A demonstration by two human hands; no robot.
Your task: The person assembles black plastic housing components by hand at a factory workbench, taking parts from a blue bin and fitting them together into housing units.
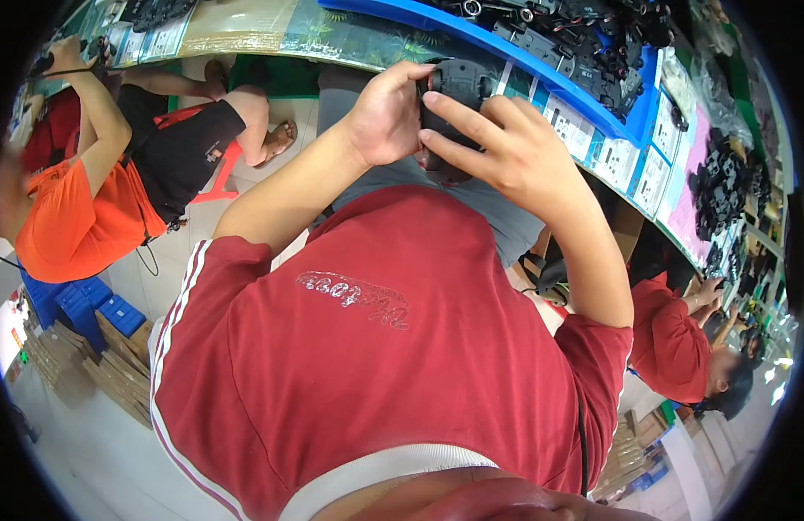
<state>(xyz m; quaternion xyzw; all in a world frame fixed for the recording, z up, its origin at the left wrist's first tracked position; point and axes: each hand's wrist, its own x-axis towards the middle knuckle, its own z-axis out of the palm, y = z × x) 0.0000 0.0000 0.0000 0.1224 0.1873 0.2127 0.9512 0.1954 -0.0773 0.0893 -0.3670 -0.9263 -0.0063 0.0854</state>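
Note:
Between my hands is a black plastic toy car [458, 82], its flat dark underside turned up, with a wheel at the side and a bit of red along the edge. My left hand [383, 117] grips its left side, thumb along the top edge and fingers behind it. On the other side my right hand [517, 148] holds it too, with two fingers laid across the underside and the others curled. The right thumb is hidden. The car is just over my lap, in front of the table edge.
A blue tray [541, 74] heaped with black car parts [584, 52] stands on the table at upper right. Printed sheets [615, 161] lie beside it; more black parts [719, 187] are piled farther right. A co-worker in orange [81, 217] sits left, another in red [671, 339] right.

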